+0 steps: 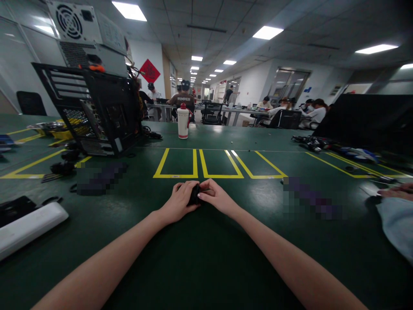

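Observation:
Near the middle of the green table (226, 241), a small black object (194, 196) is held between my two hands. Its kind cannot be made out, since fingers cover most of it. My left hand (180, 200) wraps round it from the left, fingers curled over its top. From the right, my right hand (217, 197) pinches its side with thumb and fingertips. Both hands are low over the tabletop, just in front of the yellow tape outlines (176, 176).
An open black computer case (106, 112) with a power supply (80, 26) on top stands at the left. Behind the tape is a white bottle (183, 122). A white box-like object (34, 226) lies at near left. At the right edge shows another person's sleeve (398, 219).

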Tool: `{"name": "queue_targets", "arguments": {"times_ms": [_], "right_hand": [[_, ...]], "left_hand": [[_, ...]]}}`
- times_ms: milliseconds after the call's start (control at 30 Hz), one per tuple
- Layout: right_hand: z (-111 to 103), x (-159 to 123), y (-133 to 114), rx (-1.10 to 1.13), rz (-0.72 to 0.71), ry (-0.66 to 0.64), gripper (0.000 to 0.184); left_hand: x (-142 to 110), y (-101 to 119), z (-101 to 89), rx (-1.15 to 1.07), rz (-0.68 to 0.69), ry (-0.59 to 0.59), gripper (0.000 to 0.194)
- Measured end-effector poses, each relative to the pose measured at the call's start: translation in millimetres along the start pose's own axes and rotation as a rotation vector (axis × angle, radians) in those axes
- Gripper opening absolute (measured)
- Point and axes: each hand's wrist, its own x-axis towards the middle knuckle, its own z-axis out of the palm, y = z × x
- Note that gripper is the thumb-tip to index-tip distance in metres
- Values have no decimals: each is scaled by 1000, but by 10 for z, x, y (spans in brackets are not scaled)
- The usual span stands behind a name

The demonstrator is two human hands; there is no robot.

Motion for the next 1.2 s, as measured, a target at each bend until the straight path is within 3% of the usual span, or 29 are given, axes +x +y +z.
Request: {"name": "queue_targets", "arguments": {"times_ms": [133, 300, 500, 700, 967, 1200], "right_hand": [[-15, 3, 8, -5, 48, -19, 29], [-39, -24, 10, 19, 10, -96, 35], [-20, -16, 19, -2, -5, -47, 23], [-9, 7, 15, -3, 26, -27, 27], [-29, -39, 21, -25, 11, -100, 36], [23, -17, -6, 3, -25, -30, 23]], "left_hand": [[-3, -2, 9, 15, 4, 10, 57], [-8, -3, 5, 13, 5, 3, 58], [-10, -9, 0, 2, 1, 5, 59], [-3, 9, -7, 13, -2, 2, 58], [-6, 3, -11, -1, -5, -14, 60], [3, 5, 4, 11, 3, 3, 58]]}}
